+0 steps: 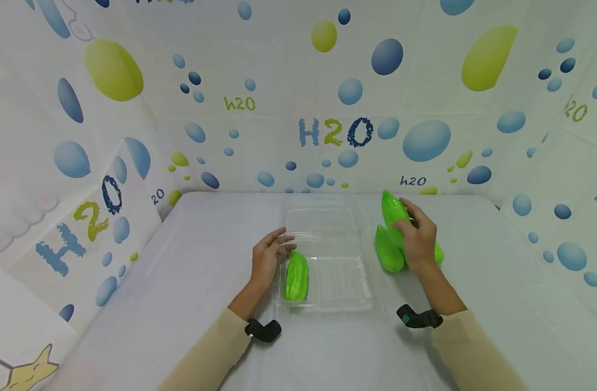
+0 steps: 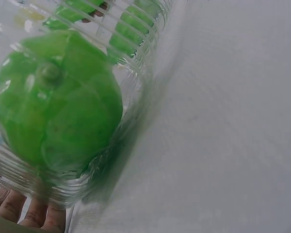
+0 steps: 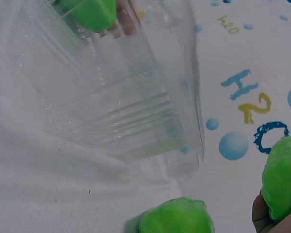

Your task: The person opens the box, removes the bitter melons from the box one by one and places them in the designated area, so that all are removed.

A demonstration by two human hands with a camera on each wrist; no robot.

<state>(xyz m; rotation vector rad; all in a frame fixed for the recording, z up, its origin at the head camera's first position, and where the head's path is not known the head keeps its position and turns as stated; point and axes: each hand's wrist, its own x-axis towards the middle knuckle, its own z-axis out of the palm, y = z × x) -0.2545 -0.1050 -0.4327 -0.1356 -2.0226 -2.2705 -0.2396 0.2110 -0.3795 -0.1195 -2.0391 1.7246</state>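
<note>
An open clear plastic clamshell box point(image 1: 344, 296) lies mid-table. One green bumpy vegetable point(image 1: 297, 276) rests in its left side, filling the left wrist view point(image 2: 58, 107). My left hand point(image 1: 269, 256) rests at the box's left rim with relaxed fingers point(image 2: 19, 211), beside that vegetable and holding nothing. My right hand point(image 1: 418, 236) grips a second green vegetable point(image 1: 393, 213), tilted up, just right of the box; it shows at the right wrist view's edge point(image 3: 283, 177). Two more green vegetables point(image 1: 388, 252) lie under and beside that hand, one seen close point(image 3: 177, 218).
The box's clear lid point(image 1: 323, 222) lies flat behind the tray. The white table point(image 1: 205, 260) is enclosed by bubble-printed "H2O" walls point(image 1: 335, 133) at the back and both sides. A slanted printed panel point(image 1: 88, 228) stands at the left.
</note>
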